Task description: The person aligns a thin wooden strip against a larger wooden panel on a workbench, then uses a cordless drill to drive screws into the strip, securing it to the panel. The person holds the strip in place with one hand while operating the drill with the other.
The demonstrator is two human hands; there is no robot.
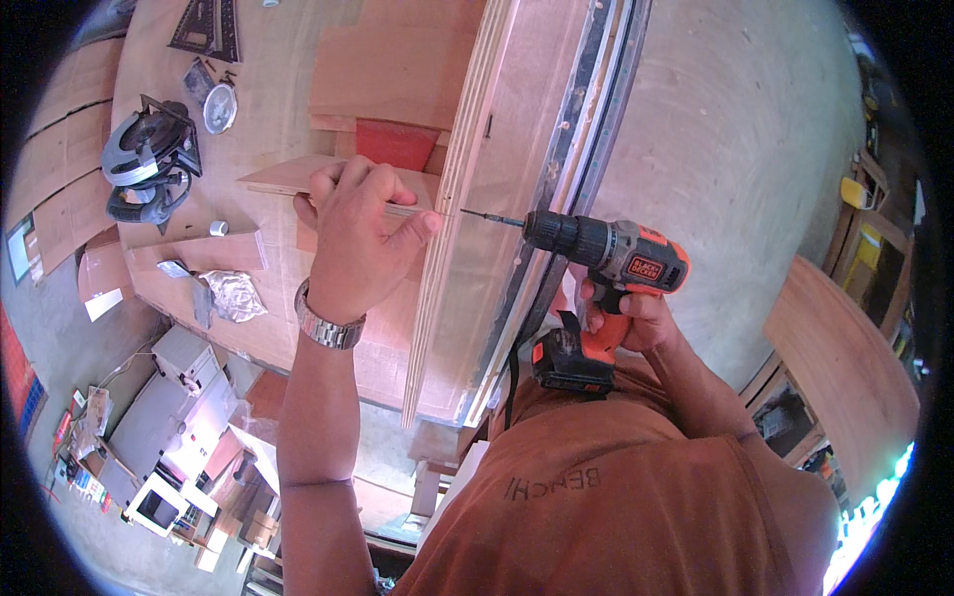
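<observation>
My right hand point(631, 316) is wrapped round the grip of an orange and black cordless drill point(606, 253). The thin drill bit point(492, 217) points left, its tip at or very close to a long upright plywood panel point(437, 268); contact cannot be made out. On the panel's other side, my left hand point(373, 233) grips a thin wooden board point(283, 176) that meets the panel. The thumb lies near the panel's layered edge, across from the bit. A metal watch point(328, 320) circles my left wrist. The palm hides part of the board.
A circular saw point(154, 164) sits at the worktable's left, near a round silvery lid point(220, 108) and a black speed square point(207, 30). Crumpled foil-like wrapping point(236, 296) and a small white cap point(218, 228) lie nearby. A red piece point(396, 146) rests beyond my left hand.
</observation>
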